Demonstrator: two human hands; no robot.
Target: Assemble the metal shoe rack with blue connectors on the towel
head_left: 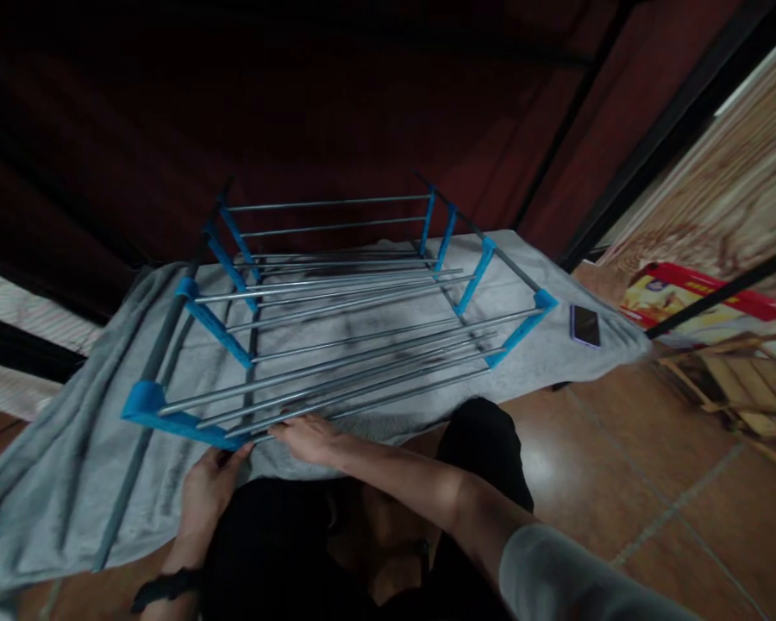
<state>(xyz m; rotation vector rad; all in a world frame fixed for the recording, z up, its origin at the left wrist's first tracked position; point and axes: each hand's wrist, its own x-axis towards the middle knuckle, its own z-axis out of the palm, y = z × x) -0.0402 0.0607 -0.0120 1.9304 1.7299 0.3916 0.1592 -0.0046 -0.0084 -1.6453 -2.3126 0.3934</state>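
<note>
A rack of several grey metal rods (336, 345) set in blue plastic end pieces (168, 418) lies on a grey cloth (58, 466) spread over the floor. My left hand (208, 485) grips the near end of the closest blue piece, fingers curled round it. My right hand (309, 435) reaches across in front of me and rests on the nearest rod close to that same corner, fingers bent over it. Black trousers cover my knees just below the hands.
A dark phone (585, 326) lies on the cloth's right corner. A red box (698, 302) and wooden slats (737, 379) sit at the right on the tiled floor (621, 492). Dark red panels with black frames (569, 112) stand behind the rack.
</note>
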